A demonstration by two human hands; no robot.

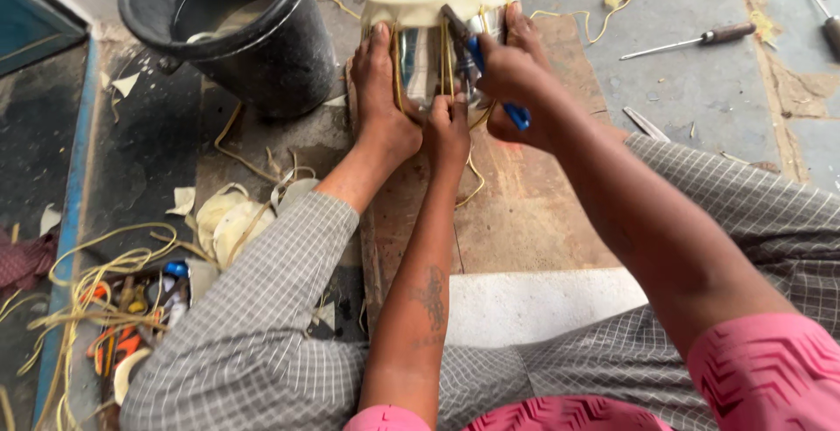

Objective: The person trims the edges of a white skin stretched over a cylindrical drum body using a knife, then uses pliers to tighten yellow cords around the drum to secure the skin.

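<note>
The small drum point(437, 42) sits on its side on the wooden board point(525, 212) on the floor, a shiny steel shell with a pale skin head stretched over the far end and yellowish lacing running down the sides. A bare foot point(381, 98) presses against its left flank, and a second foot seems to brace the right side, partly hidden. That is what pins it, because polished metal like that looks slick and would likely roll.

The left hand point(448, 129) is closed at the near lower edge of the shell, fingers curled on the lacing. The right hand point(516, 77) is clenched around blue-handled pliers point(477, 59), whose jaws bite in among the thongs near the top.

Judging by the look of it, the shell is stiff and fairly light, and the skin head is the delicate part; I would stay off it. The lacing is the sensible place to grip: tough, ridged, not slippery. The thongs look damp and pliable.

A black bucket point(236, 28) stands to the left with some water in it. A tangle of yellow thong scraps point(96, 282) and skin offcuts lies at lower left, and a screwdriver point(691, 42) rests on the concrete well off to the right.
</note>
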